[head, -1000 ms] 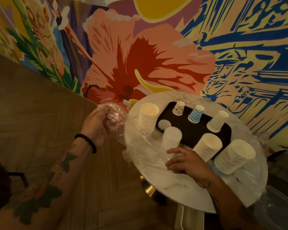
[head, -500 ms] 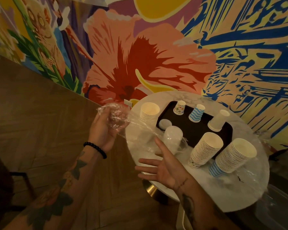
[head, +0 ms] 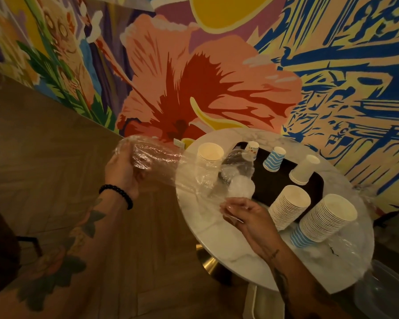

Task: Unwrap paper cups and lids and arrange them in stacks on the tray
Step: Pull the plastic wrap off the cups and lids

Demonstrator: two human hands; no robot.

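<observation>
A clear plastic wrapper point(head: 171, 164) stretches from left of the table across its left edge. My left hand point(head: 122, 173) grips its bunched end off the table. My right hand point(head: 242, 215) pinches its other end just in front of a white lid stack point(head: 241, 187) standing at the black tray's point(head: 270, 180) left end. Stacks of white paper cups point(head: 288, 207) and of blue-wave cups point(head: 325, 221) lean at the tray's near side. Another white cup stack point(head: 209, 157) stands on the table left of the tray, behind the film.
On the tray's far side stand a flower-print cup point(head: 252, 149), a blue-wave cup point(head: 274, 158) and a white cup point(head: 303, 170), all upside down. More clear wrap point(head: 346, 252) lies on the round marble table point(head: 217, 231). A clear bin point(head: 382, 293) sits low at right. A mural wall rises behind.
My right hand went from resting on the table to lifting open, and now pinches the wrapper's near end. My left hand has drawn the wrapper up and to the left, stretching it.
</observation>
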